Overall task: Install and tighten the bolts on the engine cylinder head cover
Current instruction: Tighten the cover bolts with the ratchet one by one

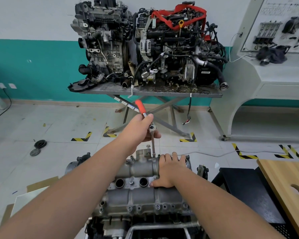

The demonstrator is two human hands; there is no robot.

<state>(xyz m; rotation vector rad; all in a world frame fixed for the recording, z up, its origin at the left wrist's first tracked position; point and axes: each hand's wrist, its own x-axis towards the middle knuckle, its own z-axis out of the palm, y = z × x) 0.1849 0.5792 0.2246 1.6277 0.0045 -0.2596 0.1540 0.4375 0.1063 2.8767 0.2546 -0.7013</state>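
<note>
The grey cylinder head cover [138, 195] lies below me, with two round plug holes and several bolts along its near edge. My left hand [141, 128] grips a ratchet wrench [152, 129] near its head; the red handle [140, 106] points up and away. The ratchet's extension bar [153, 147] stands upright, its socket on a bolt [154, 156] at the cover's far edge. My right hand [167, 169] rests on the cover's far right part, fingers curved over the far edge, thumb by the right plug hole. Left of the socket, one bolt [148, 146] stands raised.
Two engines [145, 45] sit on a grey scissor-leg table [150, 92] ahead. A grey training console [273, 66] stands at the right. A wooden board [286, 187] and a black bench [245, 190] lie near right. Black discs [40, 144] lie on the floor at left.
</note>
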